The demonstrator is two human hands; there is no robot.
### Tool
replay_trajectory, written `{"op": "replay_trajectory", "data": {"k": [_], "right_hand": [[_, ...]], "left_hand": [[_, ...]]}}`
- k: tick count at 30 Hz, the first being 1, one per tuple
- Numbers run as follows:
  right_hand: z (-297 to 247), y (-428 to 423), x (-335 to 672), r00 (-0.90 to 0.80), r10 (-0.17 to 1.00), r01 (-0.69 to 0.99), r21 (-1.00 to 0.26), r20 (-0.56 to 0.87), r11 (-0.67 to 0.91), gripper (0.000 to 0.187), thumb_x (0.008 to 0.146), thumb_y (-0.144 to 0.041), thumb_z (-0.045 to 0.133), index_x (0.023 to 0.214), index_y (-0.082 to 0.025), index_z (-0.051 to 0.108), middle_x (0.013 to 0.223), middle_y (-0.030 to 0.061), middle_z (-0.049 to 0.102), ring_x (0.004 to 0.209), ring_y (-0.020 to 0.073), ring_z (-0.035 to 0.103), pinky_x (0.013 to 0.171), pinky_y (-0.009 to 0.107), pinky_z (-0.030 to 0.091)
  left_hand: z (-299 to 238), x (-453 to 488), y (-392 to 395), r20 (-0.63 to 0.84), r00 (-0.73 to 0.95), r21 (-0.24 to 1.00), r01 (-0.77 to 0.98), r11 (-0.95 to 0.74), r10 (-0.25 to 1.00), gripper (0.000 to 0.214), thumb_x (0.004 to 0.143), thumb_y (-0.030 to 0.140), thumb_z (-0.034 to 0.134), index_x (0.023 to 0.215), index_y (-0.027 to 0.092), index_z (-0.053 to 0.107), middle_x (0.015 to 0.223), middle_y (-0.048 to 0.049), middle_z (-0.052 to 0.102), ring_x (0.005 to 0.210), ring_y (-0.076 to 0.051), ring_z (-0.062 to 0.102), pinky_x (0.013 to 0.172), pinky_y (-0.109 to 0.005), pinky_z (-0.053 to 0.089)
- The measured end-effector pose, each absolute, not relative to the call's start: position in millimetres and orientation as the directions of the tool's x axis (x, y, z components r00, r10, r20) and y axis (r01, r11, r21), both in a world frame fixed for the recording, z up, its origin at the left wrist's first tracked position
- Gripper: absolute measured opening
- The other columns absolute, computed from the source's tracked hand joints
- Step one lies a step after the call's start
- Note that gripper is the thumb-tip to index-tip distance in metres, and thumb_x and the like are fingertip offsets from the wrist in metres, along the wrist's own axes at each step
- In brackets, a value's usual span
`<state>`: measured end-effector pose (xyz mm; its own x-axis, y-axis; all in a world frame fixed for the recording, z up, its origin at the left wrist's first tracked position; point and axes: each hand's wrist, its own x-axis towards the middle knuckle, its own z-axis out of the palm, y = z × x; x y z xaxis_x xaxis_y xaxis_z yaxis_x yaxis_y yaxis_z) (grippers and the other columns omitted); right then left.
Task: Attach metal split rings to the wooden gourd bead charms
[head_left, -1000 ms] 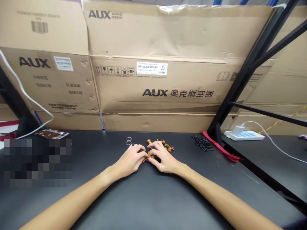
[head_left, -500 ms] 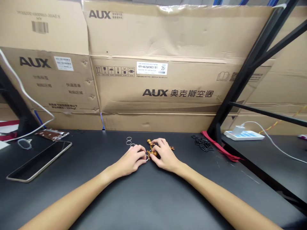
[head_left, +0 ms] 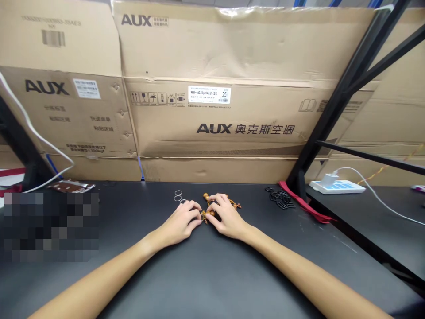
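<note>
My left hand and my right hand rest on the black table, fingertips meeting over a small brown wooden bead piece. Both hands pinch it between curled fingers. More brown wooden beads lie in a little heap just behind my right hand, partly hidden by it. Two or three small metal rings lie on the table behind my left hand.
Large AUX cardboard boxes wall off the table's far edge. A pile of black rings and a red strap lie to the right by a black frame post. A white power strip sits farther right.
My fingers have shifted slightly on the bead piece, the right hand's fingers curling closer in. Both hands stay in place.
</note>
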<state>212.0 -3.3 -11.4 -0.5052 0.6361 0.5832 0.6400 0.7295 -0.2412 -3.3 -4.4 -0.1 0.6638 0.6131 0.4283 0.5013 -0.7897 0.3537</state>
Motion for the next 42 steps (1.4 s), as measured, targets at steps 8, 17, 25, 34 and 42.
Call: {"op": "replay_trajectory", "data": {"k": [8, 17, 25, 34, 42], "right_hand": [[-9.7, -5.1, 210.7, -0.493, 0.634, 0.628, -0.260, 0.596, 0.733, 0.007, 0.087, -0.026, 0.057, 0.084, -0.020, 0.058, 0.114, 0.0109, 0.053, 0.112, 0.0257, 0.045, 0.096, 0.048, 0.041], [-13.3, -0.1, 212.6, -0.419, 0.658, 0.684, -0.259, 0.626, 0.682, 0.009, 0.087, -0.027, 0.057, 0.082, -0.020, 0.059, 0.112, 0.0117, 0.055, 0.110, 0.0272, 0.046, 0.093, 0.048, 0.043], [-8.3, -6.8, 209.6, -0.516, 0.620, 0.602, -0.265, 0.592, 0.754, 0.006, 0.087, -0.027, 0.059, 0.085, -0.021, 0.059, 0.115, 0.0099, 0.054, 0.113, 0.0246, 0.046, 0.098, 0.047, 0.040], [-11.2, -3.2, 210.6, -0.478, 0.634, 0.640, -0.253, 0.608, 0.725, 0.005, 0.087, -0.025, 0.057, 0.085, -0.021, 0.059, 0.115, 0.0112, 0.054, 0.113, 0.0264, 0.045, 0.096, 0.047, 0.042], [-11.2, 4.2, 218.7, -0.342, 0.675, 0.723, -0.275, 0.654, 0.633, 0.009, 0.085, -0.026, 0.056, 0.082, -0.019, 0.061, 0.111, 0.0114, 0.055, 0.109, 0.0274, 0.046, 0.092, 0.046, 0.044]], "left_hand": [[-2.7, -2.4, -4.9, 0.455, 0.630, 0.335, 0.534, -0.776, 0.630, 0.011, 0.087, 0.027, 0.057, 0.081, 0.020, 0.061, 0.107, -0.0050, 0.056, 0.100, -0.020, 0.053, 0.092, -0.038, 0.044], [-1.4, -3.5, -2.9, 0.457, 0.643, 0.334, 0.516, -0.789, 0.615, 0.016, 0.091, 0.019, 0.048, 0.083, 0.020, 0.062, 0.106, -0.0053, 0.057, 0.099, -0.019, 0.053, 0.091, -0.037, 0.044], [-3.4, -2.8, -6.7, 0.461, 0.641, 0.304, 0.536, -0.788, 0.613, 0.010, 0.087, 0.027, 0.057, 0.082, 0.019, 0.061, 0.109, -0.0059, 0.057, 0.100, -0.021, 0.054, 0.091, -0.039, 0.045], [1.1, -1.9, -6.5, 0.462, 0.660, 0.301, 0.511, -0.805, 0.592, 0.017, 0.092, 0.021, 0.048, 0.083, 0.020, 0.063, 0.109, -0.0060, 0.056, 0.098, -0.020, 0.054, 0.091, -0.037, 0.044], [1.9, -4.2, -5.0, 0.470, 0.639, 0.250, 0.565, -0.786, 0.609, 0.016, 0.091, 0.021, 0.047, 0.080, 0.019, 0.059, 0.108, -0.0062, 0.056, 0.098, -0.020, 0.054, 0.091, -0.038, 0.043]]}}
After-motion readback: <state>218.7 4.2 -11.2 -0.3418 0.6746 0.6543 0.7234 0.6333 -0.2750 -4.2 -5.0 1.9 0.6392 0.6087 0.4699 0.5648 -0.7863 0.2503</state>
